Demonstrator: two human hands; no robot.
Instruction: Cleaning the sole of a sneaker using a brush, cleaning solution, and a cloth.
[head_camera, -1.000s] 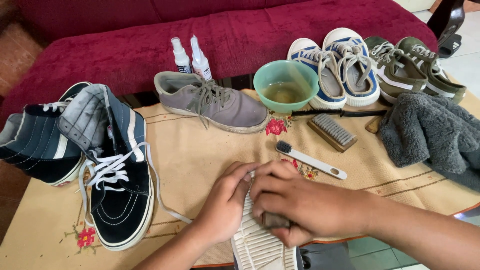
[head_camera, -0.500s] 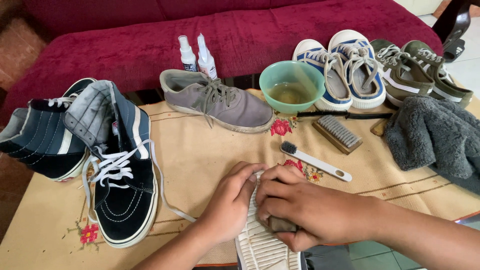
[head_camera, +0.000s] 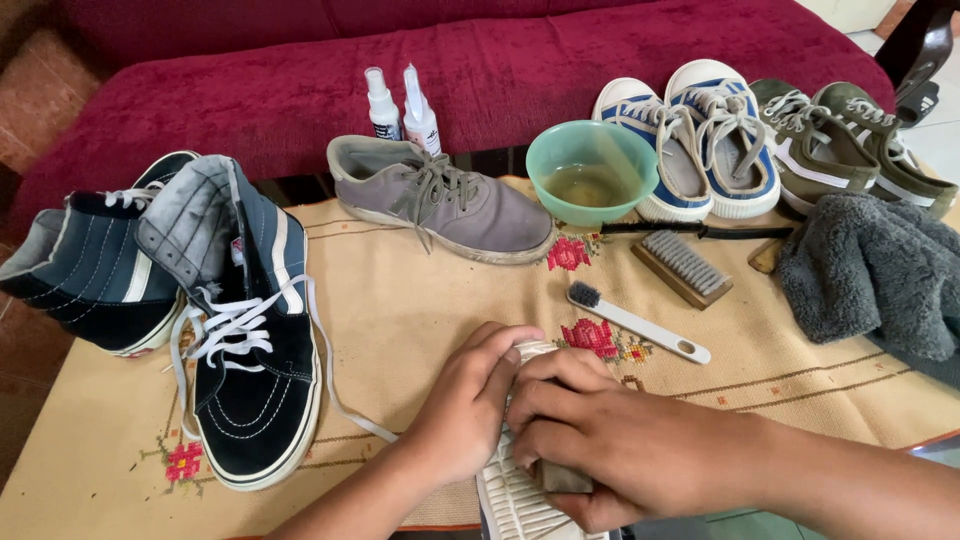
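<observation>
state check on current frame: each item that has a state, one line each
upturned shoe: sole up, steadied by left hand
right hand: pressing small block on sole
green bowl: upright, holds murky liquid
spray bottles: upright
grey shoe: laced, upright
black high-top: laces loose
white brush: lying unused

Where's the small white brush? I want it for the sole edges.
In the head view the white brush lies on the tan cloth right of centre, just beyond the right hand and in front of the wooden brush.
</observation>
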